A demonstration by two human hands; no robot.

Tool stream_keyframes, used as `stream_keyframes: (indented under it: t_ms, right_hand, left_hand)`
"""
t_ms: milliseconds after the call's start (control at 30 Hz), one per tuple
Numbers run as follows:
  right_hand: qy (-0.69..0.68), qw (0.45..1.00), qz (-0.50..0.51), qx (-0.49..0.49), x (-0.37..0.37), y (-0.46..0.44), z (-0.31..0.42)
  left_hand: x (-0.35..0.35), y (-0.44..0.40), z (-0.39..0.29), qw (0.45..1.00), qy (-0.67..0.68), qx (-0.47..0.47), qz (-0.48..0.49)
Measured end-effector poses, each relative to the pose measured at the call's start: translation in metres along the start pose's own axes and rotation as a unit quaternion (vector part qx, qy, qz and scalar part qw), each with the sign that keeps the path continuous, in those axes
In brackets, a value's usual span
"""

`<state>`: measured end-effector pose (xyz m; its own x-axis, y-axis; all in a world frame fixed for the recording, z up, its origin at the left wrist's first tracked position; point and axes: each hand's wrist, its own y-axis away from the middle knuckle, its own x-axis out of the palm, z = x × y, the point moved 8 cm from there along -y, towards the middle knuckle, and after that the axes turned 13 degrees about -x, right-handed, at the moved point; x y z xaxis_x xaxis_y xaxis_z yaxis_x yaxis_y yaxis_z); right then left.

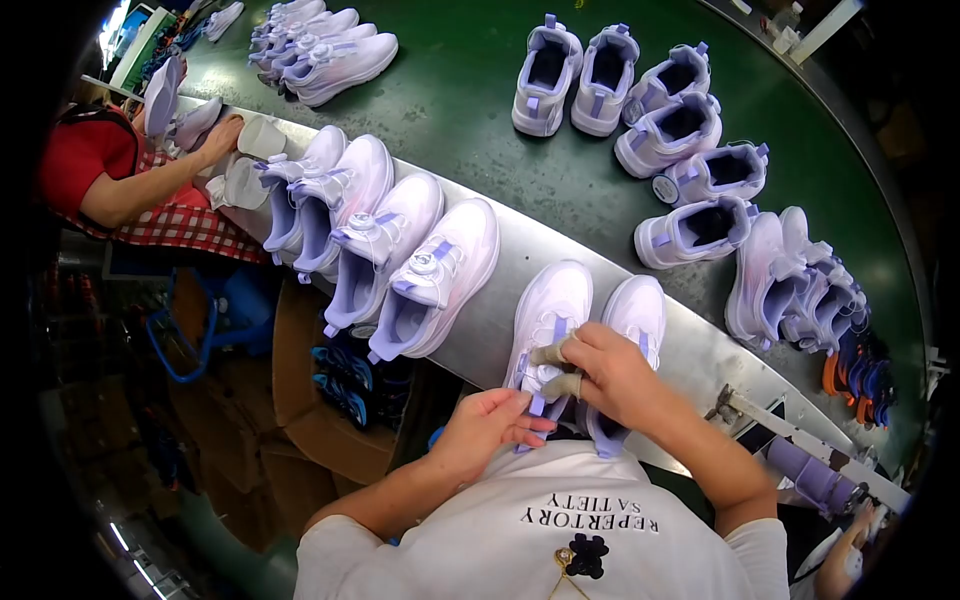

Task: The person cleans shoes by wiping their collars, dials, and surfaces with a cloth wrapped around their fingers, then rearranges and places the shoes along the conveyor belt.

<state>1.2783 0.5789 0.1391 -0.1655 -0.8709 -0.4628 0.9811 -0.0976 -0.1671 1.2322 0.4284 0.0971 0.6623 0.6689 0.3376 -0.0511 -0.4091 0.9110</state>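
Note:
Right in front of me, a white-and-lavender sneaker (553, 295) stands on the metal ledge, its toe pointing away. My left hand (490, 425) pinches the lavender tab at the shoe's opening. Over the same shoe's upper is my right hand (605, 375), beige covers on two fingertips, gripping near the lacing; the exact spot under the fingers is hidden. A matching sneaker (638, 305) stands close on the right, partly behind my right hand. To the left, several like sneakers (455, 260) stand in a row, some with round dials on the tongue.
The green table (470, 110) behind the metal ledge (500, 215) bears several more sneakers (685, 135). At far left, a co-worker's hand (222, 135) is by white cups (262, 138). Below the ledge are a cardboard box (300, 370) and a blue basket (190, 345).

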Motion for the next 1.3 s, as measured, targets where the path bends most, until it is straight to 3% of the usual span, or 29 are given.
stream_keyframes:
  t_ms: [100, 233, 433, 533, 600, 700, 767, 833, 867, 967, 1033, 1067, 1167, 1267, 1300]
  right_hand:
    - [-0.008, 1.0, -0.009, 0.013, -0.005, 0.003, 0.0]
    - [-0.011, 0.999, 0.011, -0.04, -0.01, 0.005, 0.0]
    - [0.011, 0.995, -0.06, 0.075, -0.007, 0.016, 0.003]
    - [-0.086, 0.994, -0.029, 0.058, -0.019, 0.016, -0.003]
    - [-0.045, 0.985, -0.147, 0.084, -0.064, 0.029, -0.011]
    - [-0.062, 0.95, -0.255, 0.168, -0.105, 0.079, -0.036]
    - [-0.024, 0.974, -0.136, 0.18, -0.096, 0.095, -0.032]
    - [-0.063, 0.982, -0.057, 0.166, -0.074, 0.101, -0.019]
    - [-0.071, 0.972, -0.031, 0.221, -0.067, 0.105, -0.015]
    - [-0.022, 0.986, -0.074, 0.15, -0.061, 0.109, -0.014]
    - [-0.001, 0.98, -0.09, 0.176, -0.054, 0.115, -0.016]
    - [0.011, 0.977, -0.098, 0.189, -0.053, 0.117, -0.016]
    - [0.008, 0.977, -0.113, 0.181, -0.056, 0.118, -0.015]
    - [-0.027, 0.993, -0.091, 0.065, -0.068, 0.117, -0.009]
    - [-0.016, 0.992, -0.086, 0.092, -0.066, 0.119, -0.013]
  left_hand:
    - [0.007, 0.001, 0.0, 0.999, -0.006, -0.006, 0.04]
    - [0.015, -0.008, 0.009, 0.992, 0.094, 0.01, 0.079]
    - [0.021, -0.02, 0.026, 0.976, 0.174, 0.015, 0.134]
    - [0.017, -0.015, 0.022, 0.982, 0.158, -0.017, 0.105]
    - [0.021, -0.004, 0.02, 0.989, 0.129, -0.029, 0.073]
    - [0.031, 0.013, 0.014, 0.998, -0.04, 0.01, 0.042]
    - [0.037, 0.017, 0.011, 0.983, -0.175, 0.023, 0.049]
    - [0.048, 0.029, 0.002, 0.941, -0.336, 0.027, 0.012]
    - [0.057, 0.035, -0.003, 0.901, -0.414, 0.127, 0.007]
    - [0.083, 0.044, -0.009, 0.818, -0.53, 0.223, 0.028]
    - [0.093, 0.026, 0.01, 0.935, -0.328, 0.081, 0.104]
    - [0.1, 0.016, 0.022, 0.966, -0.216, 0.008, 0.141]
    - [0.12, -0.012, 0.037, 0.977, -0.121, -0.05, 0.168]
    - [0.122, -0.034, 0.05, 0.981, -0.092, -0.078, 0.154]
    - [0.122, -0.04, 0.054, 0.981, -0.091, -0.088, 0.145]
